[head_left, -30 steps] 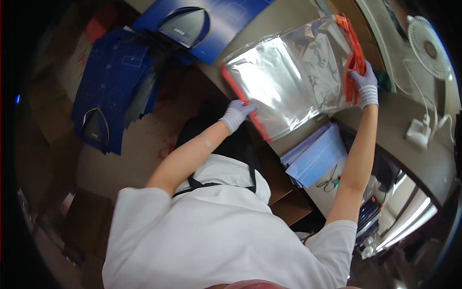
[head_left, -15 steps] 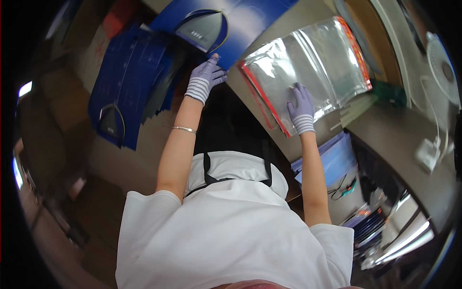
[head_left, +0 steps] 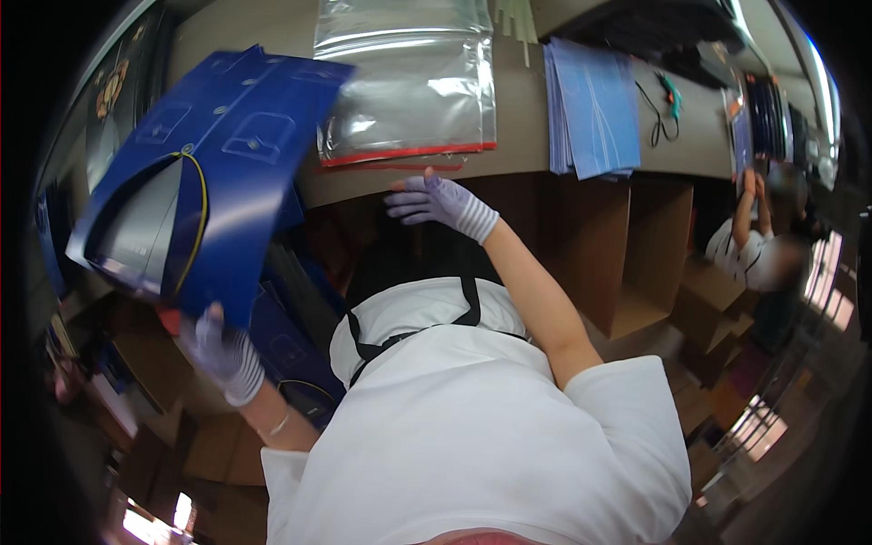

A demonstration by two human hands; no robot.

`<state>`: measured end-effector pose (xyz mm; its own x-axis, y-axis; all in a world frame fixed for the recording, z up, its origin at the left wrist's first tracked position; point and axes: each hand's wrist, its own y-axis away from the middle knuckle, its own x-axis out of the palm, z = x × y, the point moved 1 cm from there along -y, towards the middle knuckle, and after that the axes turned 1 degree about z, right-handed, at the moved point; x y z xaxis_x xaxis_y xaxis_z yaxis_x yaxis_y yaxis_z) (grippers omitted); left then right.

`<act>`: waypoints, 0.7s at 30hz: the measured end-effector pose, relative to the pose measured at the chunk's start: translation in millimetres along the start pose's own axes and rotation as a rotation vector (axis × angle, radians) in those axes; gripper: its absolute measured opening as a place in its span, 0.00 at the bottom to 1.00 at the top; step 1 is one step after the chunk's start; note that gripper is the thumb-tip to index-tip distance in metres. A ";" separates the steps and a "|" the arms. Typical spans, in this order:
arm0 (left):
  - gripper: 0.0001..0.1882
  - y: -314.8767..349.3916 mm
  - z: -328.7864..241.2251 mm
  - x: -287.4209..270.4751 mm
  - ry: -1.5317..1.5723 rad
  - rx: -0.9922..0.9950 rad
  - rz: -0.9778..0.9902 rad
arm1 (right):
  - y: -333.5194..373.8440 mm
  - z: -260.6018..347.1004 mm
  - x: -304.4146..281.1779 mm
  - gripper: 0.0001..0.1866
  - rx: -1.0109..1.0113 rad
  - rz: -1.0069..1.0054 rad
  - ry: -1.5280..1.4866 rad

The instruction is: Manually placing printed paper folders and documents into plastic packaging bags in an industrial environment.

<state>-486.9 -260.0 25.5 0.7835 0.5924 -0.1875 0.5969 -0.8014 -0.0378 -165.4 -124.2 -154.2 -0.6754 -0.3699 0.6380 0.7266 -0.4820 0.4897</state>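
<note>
My left hand, in a purple-grey glove with a striped cuff, grips the lower edge of a large flat blue sheet, its thumb on top. The sheet is glossy and tilted, with a grey pointed panel and a curved yellow line on it. My right hand, gloved alike, is in front of the table edge with its fingers spread and nothing in them. Just beyond it lies a stack of clear plastic bags with red edging. The blue sheet's far right corner overlaps the bags' left side.
More blue sheets stand low beside my left arm. On the table are light-blue sheets and a green-handled tool. Cardboard boxes sit below its edge. Another person works at the far right.
My view has turned to the right. My left hand has brought the blue sheet up and over to the left. My right hand has come off the plastic bags.
</note>
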 end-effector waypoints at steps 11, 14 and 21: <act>0.24 -96.5 5.3 -30.2 0.218 0.076 0.847 | 177.4 47.9 -59.8 0.48 -0.726 0.056 -0.315; 0.22 -121.2 24.4 27.3 0.389 0.009 0.737 | 217.4 59.4 -61.0 0.49 -0.648 -0.090 -0.136; 0.18 -127.8 -5.7 170.4 -0.018 -0.239 1.244 | 272.2 45.5 -74.0 0.49 -0.486 -0.240 -0.040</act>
<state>-428.7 -56.2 4.0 0.8343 -0.5510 0.0177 -0.5213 -0.7782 0.3501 88.1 -191.9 -41.1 -0.8032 -0.1782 0.5684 0.4036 -0.8646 0.2993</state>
